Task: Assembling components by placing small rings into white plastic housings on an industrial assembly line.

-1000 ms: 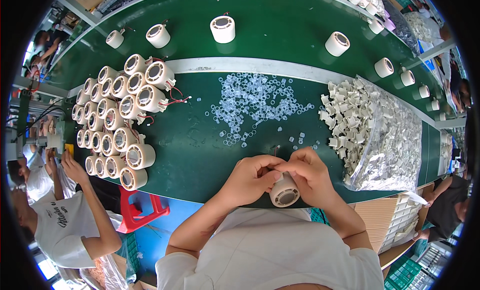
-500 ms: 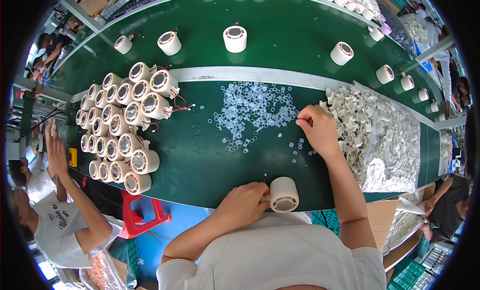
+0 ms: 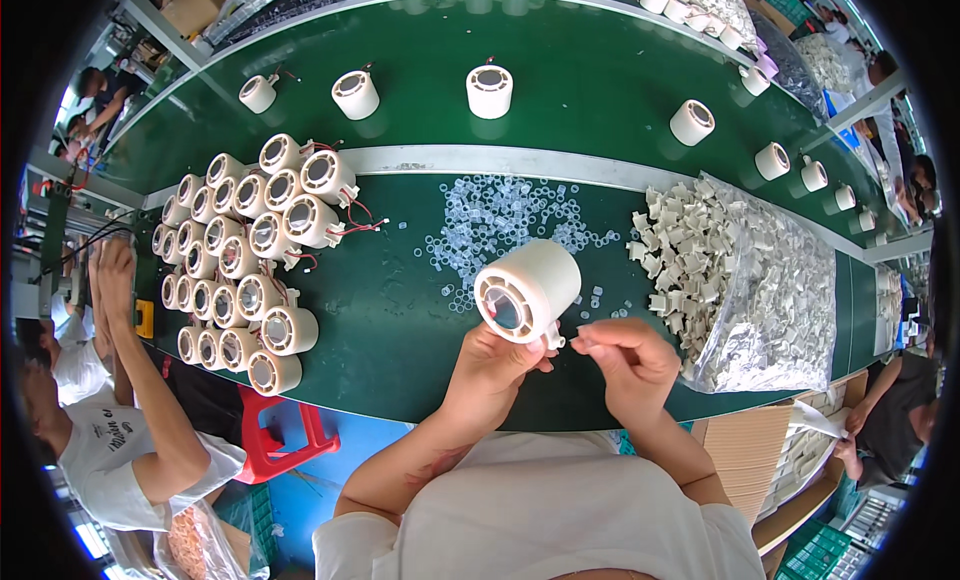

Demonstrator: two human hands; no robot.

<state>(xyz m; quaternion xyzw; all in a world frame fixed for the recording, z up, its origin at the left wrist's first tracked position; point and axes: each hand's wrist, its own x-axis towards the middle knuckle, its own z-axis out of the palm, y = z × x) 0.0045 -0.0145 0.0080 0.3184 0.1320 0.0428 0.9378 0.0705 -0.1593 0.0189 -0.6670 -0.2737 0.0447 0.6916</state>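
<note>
A cream-white cylindrical motor housing point(image 3: 543, 278) with a slotted ring face is raised over the table in front of me. My left hand point(image 3: 486, 378) grips it from below, by the small tab at its lower edge. Just right of that tab, my right hand point(image 3: 636, 368) has thumb and fingertips pinched together. Whatever is between those fingertips is too small to make out. Behind the housing lies a spread of small clear plastic rings point(image 3: 488, 208), partly hidden by it.
Many similar housings point(image 3: 240, 255) with red wires stand grouped on the left. Small white plastic clips point(image 3: 672, 245) spill from a clear bag point(image 3: 775, 310) on the right. Spaced housings point(image 3: 489, 92) line the green belt point(image 3: 600, 70) beyond a metal rail point(image 3: 440, 160). People work at both sides.
My left hand has lifted the housing from the table's front edge and turned it. My right hand has come from the rings' right edge to beside its tab. Belt housings have shifted right.
</note>
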